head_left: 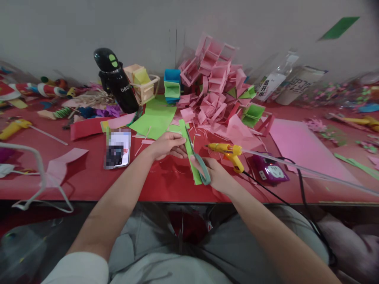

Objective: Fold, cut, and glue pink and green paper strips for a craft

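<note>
Near the table's middle, my left hand (169,146) pinches a narrow green paper strip (194,169) between thumb and fingers. The strip runs from upper left to lower right above the red tabletop. My right hand (213,171) is closed around the grey-green handles of a pair of scissors (204,172). Their blades point up and away, lying along the strip's right side. A larger green sheet (156,116) rests behind my left hand, and thin pink scraps lie around it.
A yellow glue gun (226,149) lies right of the scissors, near a purple power socket (271,169). The phone (117,149) is at left. Behind stand a black bottle (120,85) and piled pink paper pieces (214,75). A pink sheet (308,146) lies right.
</note>
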Action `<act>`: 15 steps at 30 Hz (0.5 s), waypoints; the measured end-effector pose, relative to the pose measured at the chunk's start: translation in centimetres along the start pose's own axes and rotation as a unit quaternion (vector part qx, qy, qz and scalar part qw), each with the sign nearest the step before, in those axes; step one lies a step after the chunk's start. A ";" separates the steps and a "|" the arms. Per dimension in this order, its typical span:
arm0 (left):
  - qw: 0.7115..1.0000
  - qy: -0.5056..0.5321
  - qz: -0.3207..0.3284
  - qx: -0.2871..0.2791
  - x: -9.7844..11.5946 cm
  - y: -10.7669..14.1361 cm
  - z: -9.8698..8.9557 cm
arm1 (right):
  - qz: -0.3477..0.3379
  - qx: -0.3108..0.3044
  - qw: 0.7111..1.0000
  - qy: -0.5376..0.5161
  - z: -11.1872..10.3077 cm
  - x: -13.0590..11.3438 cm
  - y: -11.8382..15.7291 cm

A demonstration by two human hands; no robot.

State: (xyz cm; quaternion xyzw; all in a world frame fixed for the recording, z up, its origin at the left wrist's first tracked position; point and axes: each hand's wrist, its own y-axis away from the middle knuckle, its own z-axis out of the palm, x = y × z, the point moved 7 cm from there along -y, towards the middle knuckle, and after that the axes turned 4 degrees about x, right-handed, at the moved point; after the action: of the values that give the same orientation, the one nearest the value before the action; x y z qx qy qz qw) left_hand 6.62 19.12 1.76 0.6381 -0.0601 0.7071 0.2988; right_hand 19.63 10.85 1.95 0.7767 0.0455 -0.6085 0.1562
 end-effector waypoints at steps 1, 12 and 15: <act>1.000 0.000 -0.001 0.001 0.0 0.0 0.0 | -0.001 0.000 1.000 0.000 0.0 0.1 0.0; 0.999 0.016 0.028 0.033 0.4 -0.3 -1.2 | 0.003 -0.012 1.000 0.026 0.2 -0.4 0.1; 0.997 0.017 0.044 0.057 0.4 -0.5 -1.5 | 0.013 -0.017 0.999 0.026 0.3 -0.4 0.3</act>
State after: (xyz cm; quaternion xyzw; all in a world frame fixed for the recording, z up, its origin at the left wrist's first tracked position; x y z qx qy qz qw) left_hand 5.54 20.37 1.70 0.6389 -0.0431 0.7324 0.2314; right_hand 19.33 10.51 2.34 0.7903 0.0497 -0.5847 0.1763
